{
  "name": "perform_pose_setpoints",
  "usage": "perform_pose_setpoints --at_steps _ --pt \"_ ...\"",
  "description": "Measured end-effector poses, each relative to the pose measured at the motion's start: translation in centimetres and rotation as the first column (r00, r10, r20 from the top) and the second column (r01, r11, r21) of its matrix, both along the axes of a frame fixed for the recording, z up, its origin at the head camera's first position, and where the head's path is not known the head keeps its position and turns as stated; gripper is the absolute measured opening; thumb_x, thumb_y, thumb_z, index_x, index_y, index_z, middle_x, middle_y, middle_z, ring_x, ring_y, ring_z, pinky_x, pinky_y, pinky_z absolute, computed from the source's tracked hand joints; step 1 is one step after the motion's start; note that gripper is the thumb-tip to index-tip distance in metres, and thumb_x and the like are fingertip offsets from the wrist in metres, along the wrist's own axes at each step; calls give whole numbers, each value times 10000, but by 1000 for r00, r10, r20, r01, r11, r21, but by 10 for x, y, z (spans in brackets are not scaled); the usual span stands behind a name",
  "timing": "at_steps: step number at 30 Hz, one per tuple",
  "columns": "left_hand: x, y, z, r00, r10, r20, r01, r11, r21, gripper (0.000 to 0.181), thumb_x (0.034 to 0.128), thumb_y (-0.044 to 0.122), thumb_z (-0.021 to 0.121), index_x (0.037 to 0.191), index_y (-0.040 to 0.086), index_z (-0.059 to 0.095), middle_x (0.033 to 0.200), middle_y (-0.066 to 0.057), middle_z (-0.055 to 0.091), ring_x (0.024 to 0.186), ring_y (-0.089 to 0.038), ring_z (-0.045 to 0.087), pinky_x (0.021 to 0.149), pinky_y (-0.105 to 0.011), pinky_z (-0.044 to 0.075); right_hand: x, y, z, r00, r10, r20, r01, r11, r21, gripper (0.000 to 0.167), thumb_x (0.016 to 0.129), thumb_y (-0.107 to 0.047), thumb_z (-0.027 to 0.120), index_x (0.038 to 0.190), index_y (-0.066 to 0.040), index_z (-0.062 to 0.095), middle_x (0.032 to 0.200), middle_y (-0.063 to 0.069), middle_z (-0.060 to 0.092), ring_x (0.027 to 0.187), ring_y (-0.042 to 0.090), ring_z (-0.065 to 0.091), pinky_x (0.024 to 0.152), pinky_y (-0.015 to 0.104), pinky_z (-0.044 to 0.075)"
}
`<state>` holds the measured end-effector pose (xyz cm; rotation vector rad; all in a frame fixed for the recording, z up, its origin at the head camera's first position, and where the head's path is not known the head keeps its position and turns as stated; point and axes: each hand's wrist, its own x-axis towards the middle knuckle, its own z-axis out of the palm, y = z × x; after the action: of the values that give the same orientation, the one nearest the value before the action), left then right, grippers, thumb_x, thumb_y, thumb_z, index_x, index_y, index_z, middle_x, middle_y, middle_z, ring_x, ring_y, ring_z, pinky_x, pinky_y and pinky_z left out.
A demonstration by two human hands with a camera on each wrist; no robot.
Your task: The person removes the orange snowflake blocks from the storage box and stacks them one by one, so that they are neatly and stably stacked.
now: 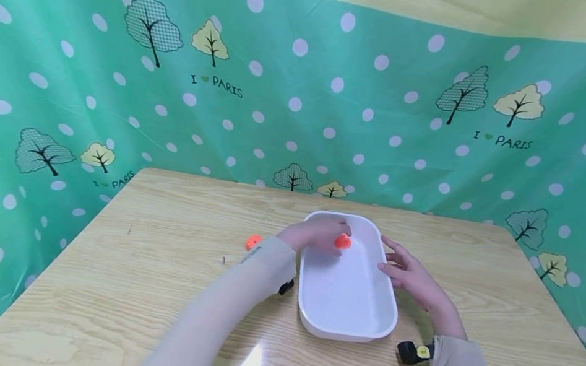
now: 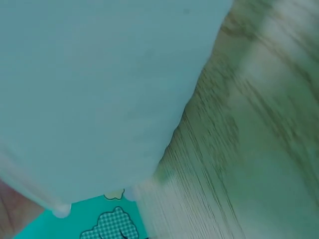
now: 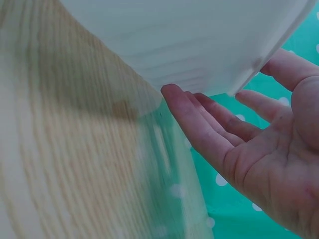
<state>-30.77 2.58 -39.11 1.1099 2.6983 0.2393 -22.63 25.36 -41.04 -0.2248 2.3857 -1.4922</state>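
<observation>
A white rectangular basin (image 1: 348,303) stands on the table. My left hand (image 1: 322,234) reaches over its left rim near the far end. Inside, finger and thumb of that hand pinch a small orange-red piece (image 1: 343,241), too small to tell its kind. My right hand (image 1: 414,278) is at the basin's right side, its fairly straight fingers touching the outer wall. In the right wrist view those fingers (image 3: 204,127) lie along the basin's underside and edge. The left wrist view shows mostly the basin's pale outer wall (image 2: 99,99); the left fingers are hidden there.
Another orange-red piece with dark dots (image 1: 253,242) lies on the wooden table (image 1: 116,283), left of the basin, close to the left sleeve (image 1: 252,271). A tiny dark mark (image 1: 223,259) is near it. A green dotted curtain (image 1: 259,103) hangs behind the table.
</observation>
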Motion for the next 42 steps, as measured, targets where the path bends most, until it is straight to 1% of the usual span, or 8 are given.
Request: perform_pose_setpoints --at_steps 5,10,15,18,22,26,35,42 --pt "-4 5 -3 999 -29 -15 29 999 -20 407 807 187 635 1202 122 561 1147 -1 552 1044 -119 490 970 -220 342 0 -1 0 1000 2 0 -2 1000 -7 671 899 -279 547 1457 -192 185 1343 244 341 1139 351 461 862 406 480" --pt "-5 9 -6 997 -65 -29 63 997 -43 206 794 137 602 999 118 600 872 17 498 824 -118 443 800 -216 354 0 -1 0 1000 6 1 -6 1000 -10 664 904 -268 539 1458 -196 181 1341 246 340 1129 342 470 859 402 482" --pt "-3 10 -8 1000 -4 14 4 1000 -13 27 829 106 544 854 104 555 770 24 423 720 -117 417 689 -214 343 0 -1 1 1000 10 1 -10 1000 -17 660 909 -258 531 1460 -190 174 1341 254 335 1124 344 477 851 399 486" --pt "-4 10 -10 999 34 37 -35 999 14 69 862 124 522 796 111 537 764 21 446 699 -116 430 662 -212 354 1 0 2 1000 17 -1 -17 1000 -16 666 909 -260 531 1462 -185 166 1346 261 326 1129 349 476 850 398 487" --pt "-5 11 -11 1000 -20 -10 19 999 -29 127 836 82 510 724 142 512 782 19 459 726 -112 420 694 -204 345 1 1 3 1000 29 -7 -29 999 -18 675 911 -257 528 1464 -167 152 1344 276 321 1127 355 481 849 398 489" --pt "-6 10 -9 996 -74 -39 71 994 -84 110 796 63 549 795 166 587 828 31 478 791 -105 426 757 -194 345 2 0 3 1000 27 -5 -27 1000 -13 678 909 -266 531 1464 -171 153 1345 273 323 1127 352 481 852 399 486" --pt "-4 9 -7 998 -43 42 46 995 -88 242 772 73 631 993 171 611 873 40 523 827 -100 463 746 -183 373 0 -1 -1 1000 12 1 -12 1000 -16 662 906 -251 536 1459 -189 177 1332 253 350 1116 339 490 861 402 481" --pt "-1 8 -6 999 -36 -2 36 998 -43 246 750 131 692 989 172 645 916 36 514 846 -92 467 766 -175 389 -1 0 -2 1000 10 5 -9 1000 -24 669 903 -264 542 1459 -198 177 1323 244 361 1105 322 494 858 399 481"
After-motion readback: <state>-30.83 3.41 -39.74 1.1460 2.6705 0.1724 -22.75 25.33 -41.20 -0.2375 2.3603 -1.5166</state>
